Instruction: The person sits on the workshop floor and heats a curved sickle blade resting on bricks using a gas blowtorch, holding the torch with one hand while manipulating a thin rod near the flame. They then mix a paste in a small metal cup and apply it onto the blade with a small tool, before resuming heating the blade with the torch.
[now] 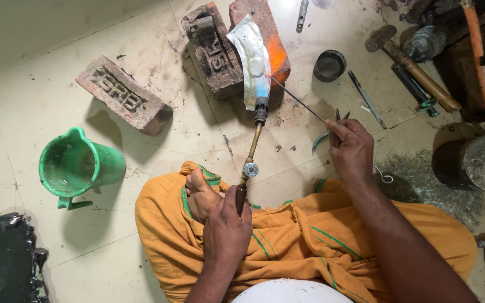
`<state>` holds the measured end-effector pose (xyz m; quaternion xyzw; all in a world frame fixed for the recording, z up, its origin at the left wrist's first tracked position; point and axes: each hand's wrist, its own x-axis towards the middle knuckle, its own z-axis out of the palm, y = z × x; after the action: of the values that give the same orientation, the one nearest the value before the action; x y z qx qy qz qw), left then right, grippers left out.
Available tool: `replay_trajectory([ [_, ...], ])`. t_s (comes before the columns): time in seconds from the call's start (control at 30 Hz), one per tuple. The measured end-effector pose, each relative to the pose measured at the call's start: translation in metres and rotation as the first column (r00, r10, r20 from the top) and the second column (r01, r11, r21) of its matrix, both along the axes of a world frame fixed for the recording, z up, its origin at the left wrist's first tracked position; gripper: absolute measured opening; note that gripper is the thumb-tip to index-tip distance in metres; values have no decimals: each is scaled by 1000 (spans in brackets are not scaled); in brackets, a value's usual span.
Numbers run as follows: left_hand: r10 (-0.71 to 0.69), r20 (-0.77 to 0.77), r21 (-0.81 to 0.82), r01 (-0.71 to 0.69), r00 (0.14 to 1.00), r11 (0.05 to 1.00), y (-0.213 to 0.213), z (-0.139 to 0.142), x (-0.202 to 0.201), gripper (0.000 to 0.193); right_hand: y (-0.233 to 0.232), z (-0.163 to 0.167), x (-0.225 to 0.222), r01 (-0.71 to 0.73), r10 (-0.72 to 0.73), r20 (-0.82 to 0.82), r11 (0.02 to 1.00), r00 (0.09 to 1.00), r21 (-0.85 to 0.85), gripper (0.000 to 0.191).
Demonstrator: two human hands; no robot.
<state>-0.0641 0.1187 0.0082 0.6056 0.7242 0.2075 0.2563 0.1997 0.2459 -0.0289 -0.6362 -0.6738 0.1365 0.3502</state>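
My left hand [227,227] grips the dark handle of a brass gas torch [251,148] whose black nozzle points away from me. Its flame plays on a bent silver metal sheet [250,56] leaning against two bricks [220,50], and the right brick glows orange beside the sheet. My right hand [351,148] pinches a thin metal rod [298,101]; the rod's far tip touches the sheet near the flame. I sit cross-legged in orange cloth [298,241], with my bare foot [200,193] just left of the torch handle.
A third brick [124,94] lies to the left, with a green plastic jug [77,165] near it. Pliers [325,134], a small dark tin [329,65], a hammer [416,70], a screwdriver and a round metal block [472,163] crowd the right side. A black slab [4,261] sits bottom left.
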Motion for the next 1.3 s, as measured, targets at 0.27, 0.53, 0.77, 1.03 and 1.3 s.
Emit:
replay_trajectory([
  [0.27,-14,1,-39,14,1000,999,2,2,0,49,1,-1,0,-18,18,17,1000,1000,5,21],
  [0.53,-1,21,-43,2,1000,999,1,0,-1,49,2,-1,-1,-6,6,24,1000,1000,1,21],
  [0.77,-4,1,-27,4,1000,1000,-1,-2,-1,51,2,3,-3,16,-16,-6,1000,1000,-1,22],
  [1.03,49,6,-50,-49,999,998,0,8,4,48,-2,8,2,25,-25,11,999,1000,20,19],
  [1.3,95,20,-134,-92,995,987,0,13,4,45,-3,5,4,-20,21,-28,999,999,47,26],
])
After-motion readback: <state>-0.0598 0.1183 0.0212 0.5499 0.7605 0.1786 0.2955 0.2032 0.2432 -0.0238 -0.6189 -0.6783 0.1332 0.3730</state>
